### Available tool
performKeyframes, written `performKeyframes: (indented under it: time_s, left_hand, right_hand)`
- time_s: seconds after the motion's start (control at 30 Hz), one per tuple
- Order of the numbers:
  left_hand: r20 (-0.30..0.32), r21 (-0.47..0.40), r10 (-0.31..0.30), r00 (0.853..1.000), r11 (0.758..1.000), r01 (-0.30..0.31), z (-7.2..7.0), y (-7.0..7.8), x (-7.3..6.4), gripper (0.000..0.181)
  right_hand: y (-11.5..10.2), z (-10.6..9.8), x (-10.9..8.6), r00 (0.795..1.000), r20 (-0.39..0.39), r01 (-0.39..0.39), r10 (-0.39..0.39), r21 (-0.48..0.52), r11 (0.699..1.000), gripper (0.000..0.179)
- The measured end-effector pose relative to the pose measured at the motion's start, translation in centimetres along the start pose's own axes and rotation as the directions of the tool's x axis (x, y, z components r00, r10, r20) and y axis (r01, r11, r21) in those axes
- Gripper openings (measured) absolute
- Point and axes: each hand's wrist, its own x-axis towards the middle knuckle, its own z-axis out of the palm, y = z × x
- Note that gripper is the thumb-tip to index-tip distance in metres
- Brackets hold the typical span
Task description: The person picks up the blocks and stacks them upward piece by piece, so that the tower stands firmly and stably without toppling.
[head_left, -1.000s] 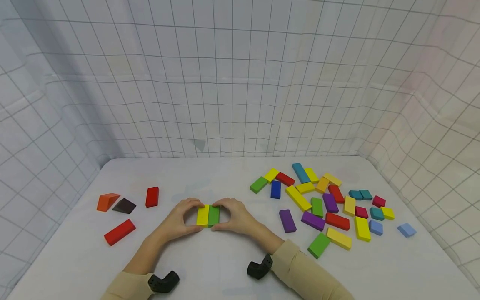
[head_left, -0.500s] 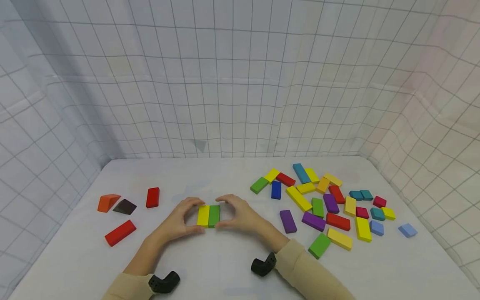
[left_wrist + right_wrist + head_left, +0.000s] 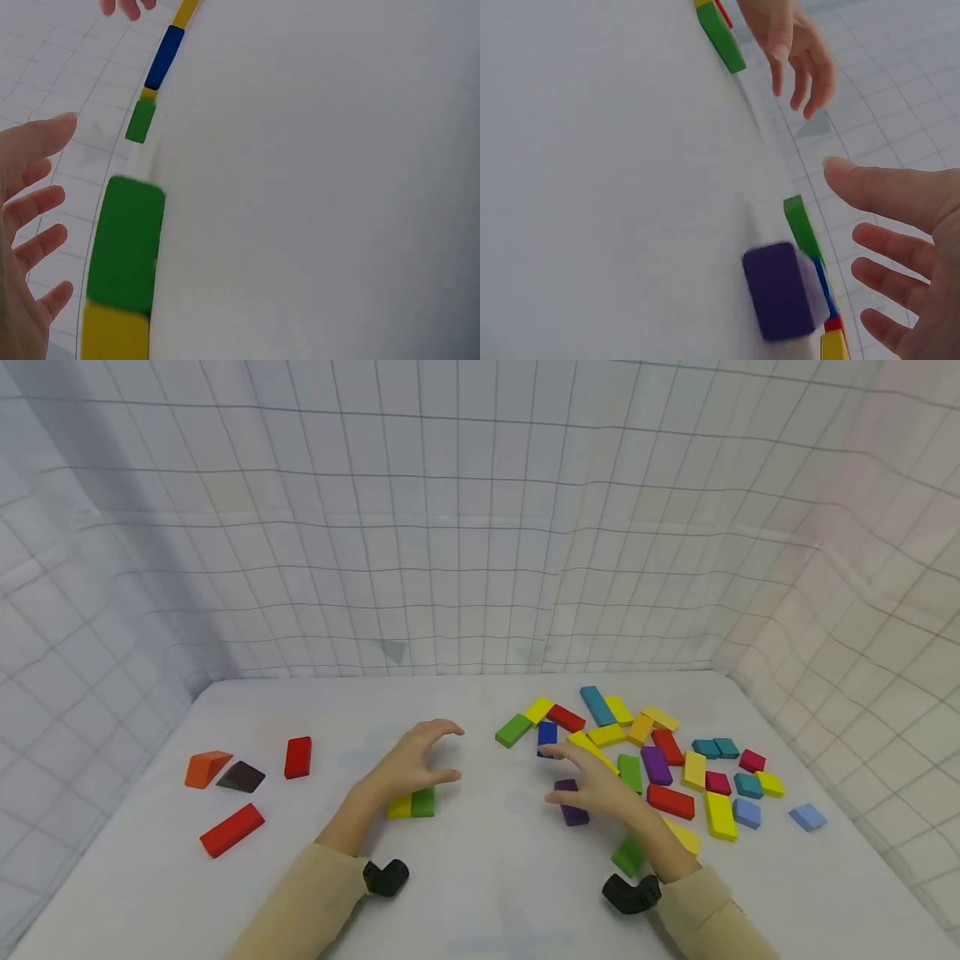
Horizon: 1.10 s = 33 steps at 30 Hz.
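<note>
A yellow block (image 3: 400, 807) and a green block (image 3: 423, 802) lie side by side on the white table, partly hidden by my left hand (image 3: 411, 766). That hand hovers over them with fingers and thumb spread and nothing between them; the left wrist view shows the green block (image 3: 126, 244) beside it. My right hand (image 3: 597, 783) is above a purple block (image 3: 574, 814), covering part of it. Its fingers and thumb are apart and hold nothing. In the right wrist view the purple block (image 3: 778, 291) lies below and left of the hand.
Many coloured blocks are scattered on the right, among them a blue block (image 3: 547, 737) and a long red block (image 3: 671, 802). At the left lie two red blocks (image 3: 297, 757), an orange triangular block (image 3: 207, 769) and a dark one (image 3: 241, 777). A gridded white cloth (image 3: 465, 543) encloses the table.
Both hands have let go of the yellow and green pair. My right hand has moved right to the purple block; my left hand has risen and shifted a little rightward.
</note>
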Motion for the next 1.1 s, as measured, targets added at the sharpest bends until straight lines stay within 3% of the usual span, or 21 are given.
performKeyframes:
  time_s: [0.23, 0.33, 0.43, 0.57, 0.67, 0.83, 1.1]
  left_hand:
    - [0.1, 0.167, 0.057, 0.993, 0.983, -0.073, 1.9, 1.2, 5.0, 0.056]
    - [0.127, 0.209, 0.066, 0.99, 0.974, -0.092, 2.7, 1.4, 6.4, 0.057]
    - [0.161, 0.249, 0.036, 0.986, 0.965, -0.076, 3.3, 1.5, 7.4, 0.057]
    - [0.182, 0.291, -0.004, 0.983, 0.955, -0.05, 3.8, 1.7, 7.9, 0.053]
    - [0.167, 0.287, 0.013, 0.986, 0.956, -0.062, 3.9, 1.8, 7.9, 0.047]
    - [0.127, 0.221, 0.073, 0.989, 0.97, -0.1, 3.7, 2.0, 7.8, 0.038]
    - [0.198, 0.116, 0.051, 0.979, 0.99, -0.075, 4.2, 2.0, 8.0, 0.043]
  right_hand:
    - [1.4, -0.7, -2.4, 0.997, 0.067, -0.033, 0.033, -0.002, 0.999, 0.061]
    - [1.7, -0.9, -2.7, 0.995, 0.098, -0.022, 0.022, -0.008, 1.0, 0.06]
    - [1.9, -1.1, -2.8, 0.993, 0.12, -0.006, 0.007, -0.012, 1.0, 0.058]
    - [2.0, -1.2, -2.8, 0.99, 0.14, 0.005, -0.003, -0.016, 1.0, 0.056]
    - [2.0, -1.2, -2.9, 0.989, 0.147, -0.001, 0.004, -0.021, 1.0, 0.055]
    - [2.1, -1.3, -3.0, 0.99, 0.142, -0.014, 0.016, -0.02, 1.0, 0.054]
    - [2.3, -1.1, -3.1, 0.99, 0.138, -0.011, 0.015, -0.024, 1.0, 0.054]
